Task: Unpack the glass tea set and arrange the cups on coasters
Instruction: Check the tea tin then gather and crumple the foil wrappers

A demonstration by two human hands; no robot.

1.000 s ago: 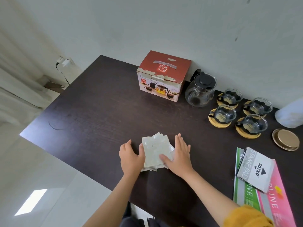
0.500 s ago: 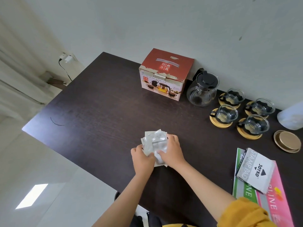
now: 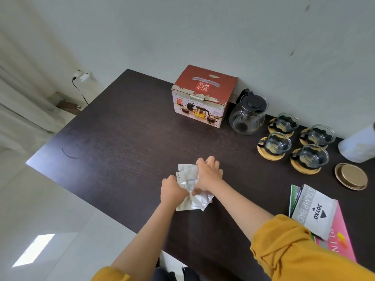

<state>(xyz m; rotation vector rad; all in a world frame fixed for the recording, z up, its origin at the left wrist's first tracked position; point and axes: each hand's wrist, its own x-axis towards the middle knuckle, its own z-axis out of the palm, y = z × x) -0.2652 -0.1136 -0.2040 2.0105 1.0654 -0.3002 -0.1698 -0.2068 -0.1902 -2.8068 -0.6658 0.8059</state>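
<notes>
From the head view, our left hand (image 3: 172,190) and right hand (image 3: 209,175) curl their fingers around crumpled wrapping sheets (image 3: 189,186) at the counter (image 3: 121,138) centre. At two o'clock, four empty glass cups (image 3: 277,142) sit on wooden coasters (image 3: 271,154), beside an empty teapot (image 3: 247,116) and closed box (image 3: 203,96).

I see a dark counter (image 3: 121,138) of matt wood grain. At its 12 o'clock stands a printed cardboard box (image 3: 203,98), edges scuffed. At 2 o'clock, a clear glossy glass teapot (image 3: 246,117) with black plastic lid, glass cups (image 3: 277,142) on pale wooden coasters (image 3: 271,156). My hands crumple shiny translucent wrappers (image 3: 189,179).
</notes>
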